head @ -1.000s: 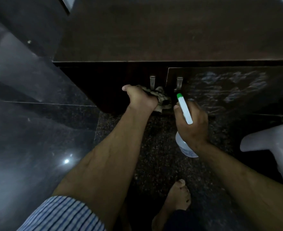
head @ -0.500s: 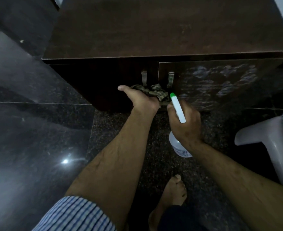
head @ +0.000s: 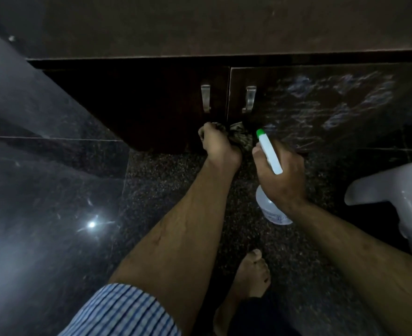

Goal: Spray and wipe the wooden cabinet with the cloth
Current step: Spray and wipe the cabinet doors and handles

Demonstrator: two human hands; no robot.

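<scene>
1. Left hand: grip curled tight round cloth, pressed low on cabinet at the door seam, below the handles.
2. Right hand: grip wrapped round bottle, nozzle toward right door.
3. That door looks streaked wet. I'd wipe it in long overlapping strokes, firmly, bottle kept clear.

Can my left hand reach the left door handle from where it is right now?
Probably yes: the left hand, holding the cloth, sits just below the left door handle, with only bare door between them.
</scene>
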